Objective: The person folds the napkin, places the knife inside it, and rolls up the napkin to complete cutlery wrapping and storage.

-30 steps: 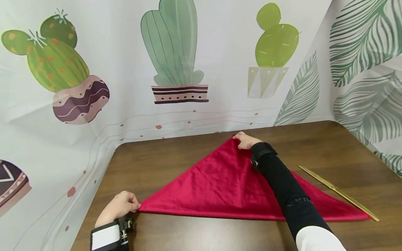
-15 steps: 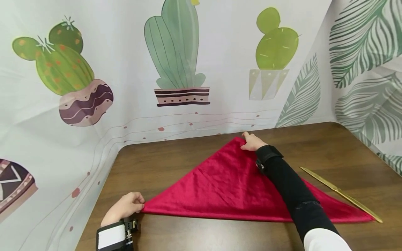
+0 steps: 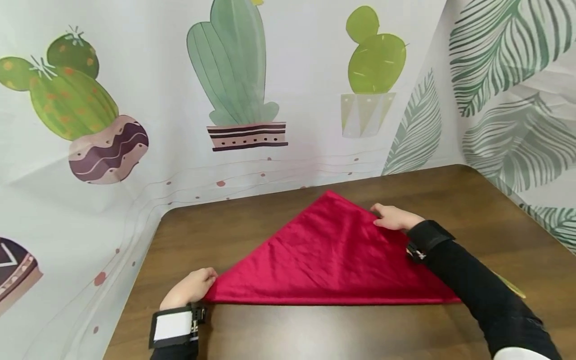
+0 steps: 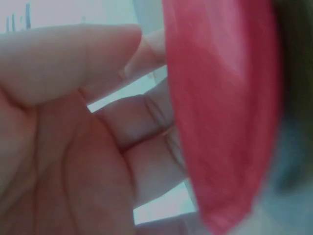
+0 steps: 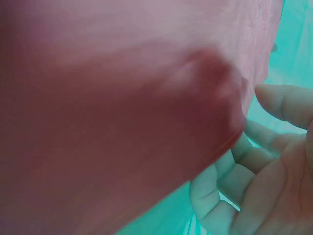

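A red, satiny cloth (image 3: pixel 324 255) lies on the brown table as a triangle, its peak pointing away from me and its long straight edge towards me. My left hand (image 3: pixel 191 288) is at the cloth's left corner. In the left wrist view its thumb (image 4: pixel 73 56) stands apart from the cloth, while the fingertips pass out of sight behind it. Along the upper right edge, my right hand (image 3: pixel 397 218) touches the cloth with loosely bent fingers. The right wrist view has the right thumb (image 5: pixel 286 102) held away from those fingers. My right sleeve covers the cloth's right corner.
One end of a slim gold-coloured object (image 3: pixel 510 286) shows past my right forearm; the arm hides the rest. Behind the table (image 3: pixel 252 212) hangs a white curtain (image 3: pixel 310 65) printed with cacti and leaves.
My right hand has left the cloth's peak and moved right and down along its edge. My left hand has shifted slightly right over the left corner. The gold object is now mostly covered.
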The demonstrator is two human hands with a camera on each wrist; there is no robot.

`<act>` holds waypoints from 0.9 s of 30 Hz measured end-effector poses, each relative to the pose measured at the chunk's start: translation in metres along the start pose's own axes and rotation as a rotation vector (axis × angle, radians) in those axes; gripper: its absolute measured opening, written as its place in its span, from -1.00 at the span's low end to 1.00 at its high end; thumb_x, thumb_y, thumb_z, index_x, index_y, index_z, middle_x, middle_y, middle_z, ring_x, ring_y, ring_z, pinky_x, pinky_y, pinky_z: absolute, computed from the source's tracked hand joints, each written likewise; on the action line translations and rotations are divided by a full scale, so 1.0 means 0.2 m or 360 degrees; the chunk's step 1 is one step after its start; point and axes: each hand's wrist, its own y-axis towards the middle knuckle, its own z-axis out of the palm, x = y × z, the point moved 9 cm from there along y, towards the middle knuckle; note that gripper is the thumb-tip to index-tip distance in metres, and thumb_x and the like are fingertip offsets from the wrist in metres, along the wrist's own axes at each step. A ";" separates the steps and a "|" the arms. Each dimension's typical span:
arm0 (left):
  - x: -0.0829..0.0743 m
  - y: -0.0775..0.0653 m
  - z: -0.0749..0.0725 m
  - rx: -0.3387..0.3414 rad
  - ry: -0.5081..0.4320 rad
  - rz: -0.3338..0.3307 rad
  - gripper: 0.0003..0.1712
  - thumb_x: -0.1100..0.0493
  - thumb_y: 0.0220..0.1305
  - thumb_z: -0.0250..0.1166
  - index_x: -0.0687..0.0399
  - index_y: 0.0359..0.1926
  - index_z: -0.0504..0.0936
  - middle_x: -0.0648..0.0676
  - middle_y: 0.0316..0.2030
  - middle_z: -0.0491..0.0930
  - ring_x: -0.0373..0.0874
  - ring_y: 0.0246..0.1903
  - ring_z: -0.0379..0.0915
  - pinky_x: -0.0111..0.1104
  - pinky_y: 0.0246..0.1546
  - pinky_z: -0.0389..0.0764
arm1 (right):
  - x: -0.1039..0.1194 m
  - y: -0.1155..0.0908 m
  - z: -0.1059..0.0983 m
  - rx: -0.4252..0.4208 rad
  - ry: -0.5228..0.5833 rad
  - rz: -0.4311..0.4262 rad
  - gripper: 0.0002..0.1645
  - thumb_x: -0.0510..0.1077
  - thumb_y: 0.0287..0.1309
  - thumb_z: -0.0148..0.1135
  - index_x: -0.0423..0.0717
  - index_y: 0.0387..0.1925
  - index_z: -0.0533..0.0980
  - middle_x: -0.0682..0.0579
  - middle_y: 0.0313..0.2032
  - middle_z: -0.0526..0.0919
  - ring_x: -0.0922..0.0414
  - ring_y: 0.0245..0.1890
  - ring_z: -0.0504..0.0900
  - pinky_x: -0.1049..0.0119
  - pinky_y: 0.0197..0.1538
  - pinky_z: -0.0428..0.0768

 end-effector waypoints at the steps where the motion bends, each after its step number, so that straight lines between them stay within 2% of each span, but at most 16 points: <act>1: -0.02 0.02 0.01 0.0019 0.0039 0.0000 -0.85 0.36 0.17 0.01 0.22 -0.35 0.53 0.10 -0.41 0.52 -0.09 -0.40 0.40 -0.21 -0.31 0.41 | 0.04 -0.08 -0.01 0.0054 -0.0015 0.0059 -0.57 -0.18 0.09 0.08 -0.38 -0.06 0.30 -0.32 -0.12 0.46 -0.16 -0.11 0.45 0.04 -0.11 0.38; 3: -0.07 0.06 0.01 0.0095 0.0102 -0.0011 -0.84 0.37 0.17 0.00 0.23 -0.35 0.53 0.10 -0.44 0.50 -0.10 -0.44 0.37 -0.22 -0.36 0.41 | 0.06 -0.21 -0.02 0.0081 -0.0048 0.0036 -0.65 -0.24 0.09 0.06 -0.40 -0.11 0.33 -0.30 -0.18 0.48 -0.14 -0.16 0.47 0.08 -0.17 0.40; 6: -0.15 0.14 0.02 0.0201 0.0187 0.0002 -0.84 0.36 0.16 0.01 0.24 -0.36 0.53 0.09 -0.47 0.49 -0.11 -0.47 0.36 -0.25 -0.40 0.41 | 0.05 -0.42 -0.02 0.0083 -0.0071 0.0076 -0.70 -0.32 0.06 0.05 -0.41 -0.14 0.34 -0.26 -0.24 0.50 -0.09 -0.22 0.48 0.13 -0.24 0.41; 8: -0.21 0.20 0.03 0.0277 0.0221 0.0012 -0.85 0.36 0.16 0.01 0.25 -0.36 0.53 0.07 -0.50 0.46 -0.12 -0.50 0.32 -0.27 -0.43 0.38 | 0.03 -0.54 -0.02 0.0059 -0.0082 0.0123 -0.70 -0.37 0.04 0.05 -0.40 -0.14 0.34 -0.24 -0.25 0.51 -0.06 -0.25 0.48 0.14 -0.25 0.41; 11: -0.29 0.30 0.04 0.0334 0.0255 0.0069 -0.84 0.36 0.16 0.01 0.25 -0.39 0.54 0.07 -0.53 0.45 -0.12 -0.52 0.30 -0.31 -0.46 0.35 | 0.03 -0.70 -0.03 -0.0022 -0.0129 0.0141 -0.67 -0.43 -0.04 0.06 -0.40 -0.14 0.36 -0.24 -0.25 0.52 -0.09 -0.24 0.50 0.07 -0.21 0.43; 15: -0.37 0.44 0.05 0.0360 0.0254 0.0098 -0.81 0.35 0.16 0.01 0.27 -0.36 0.57 0.12 -0.43 0.52 -0.11 -0.43 0.37 -0.30 -0.37 0.39 | 0.04 -0.88 -0.03 -0.0112 -0.0265 0.0138 -0.69 -0.45 -0.09 0.08 -0.42 -0.20 0.38 -0.25 -0.27 0.52 -0.13 -0.24 0.52 0.01 -0.18 0.44; 17: -0.38 0.53 0.08 0.0328 0.0254 0.0130 -0.81 0.35 0.12 0.03 0.26 -0.36 0.58 0.13 -0.40 0.54 -0.10 -0.38 0.41 -0.31 -0.33 0.41 | 0.02 -0.95 -0.03 -0.0134 -0.0313 0.0179 -0.75 -0.43 -0.09 0.08 -0.39 -0.26 0.39 -0.17 -0.36 0.53 -0.04 -0.35 0.53 0.07 -0.27 0.46; 20: -0.44 0.58 0.06 0.0292 0.0262 0.0131 -0.80 0.34 0.14 0.03 0.34 -0.31 0.56 0.21 -0.33 0.55 0.00 -0.28 0.45 -0.26 -0.24 0.43 | -0.03 -1.03 -0.03 -0.0129 -0.0334 0.0255 -0.95 -0.38 -0.02 0.07 -0.27 -0.44 0.39 0.03 -0.54 0.44 0.13 -0.52 0.42 0.22 -0.43 0.40; 22: -0.43 0.64 0.08 0.0278 0.0254 0.0098 -0.81 0.32 0.15 0.05 0.34 -0.31 0.56 0.22 -0.32 0.55 0.03 -0.26 0.46 -0.25 -0.24 0.44 | -0.05 -1.08 -0.02 -0.0100 -0.0336 0.0300 -0.90 -0.33 0.04 0.04 -0.18 -0.54 0.36 0.12 -0.62 0.33 0.19 -0.58 0.32 0.26 -0.47 0.32; 23: -0.40 0.69 0.09 0.0242 0.0263 0.0119 -0.82 0.30 0.15 0.07 0.33 -0.32 0.57 0.21 -0.34 0.55 0.02 -0.29 0.47 -0.26 -0.27 0.44 | -0.06 -1.09 -0.02 -0.0087 -0.0332 0.0309 -0.85 -0.32 0.06 0.03 -0.15 -0.58 0.34 0.13 -0.64 0.30 0.19 -0.59 0.31 0.25 -0.48 0.31; 24: -0.38 0.73 0.12 0.0262 0.0250 0.0092 -0.79 0.28 0.17 0.09 0.36 -0.27 0.56 0.24 -0.29 0.55 0.05 -0.25 0.46 -0.22 -0.24 0.44 | -0.07 -1.11 -0.02 -0.0077 -0.0329 0.0317 -0.83 -0.31 0.08 0.03 -0.15 -0.59 0.36 0.11 -0.63 0.32 0.18 -0.58 0.34 0.24 -0.47 0.33; 25: -0.31 0.82 0.16 0.0262 0.0244 0.0078 -0.79 0.25 0.17 0.11 0.33 -0.27 0.57 0.23 -0.29 0.56 0.04 -0.26 0.47 -0.21 -0.25 0.45 | -0.08 -1.12 -0.03 -0.0075 -0.0334 0.0317 -0.80 -0.31 0.08 0.02 -0.14 -0.62 0.34 0.11 -0.65 0.31 0.17 -0.59 0.34 0.24 -0.47 0.33; 27: -0.16 1.02 0.28 0.0200 0.0234 0.0152 -0.80 0.16 0.13 0.19 0.24 -0.35 0.60 0.17 -0.38 0.56 -0.04 -0.38 0.47 -0.25 -0.38 0.45 | -0.09 -1.15 -0.03 -0.0072 -0.0348 0.0333 -0.78 -0.32 0.06 0.03 -0.14 -0.65 0.34 0.11 -0.67 0.31 0.17 -0.61 0.33 0.25 -0.48 0.32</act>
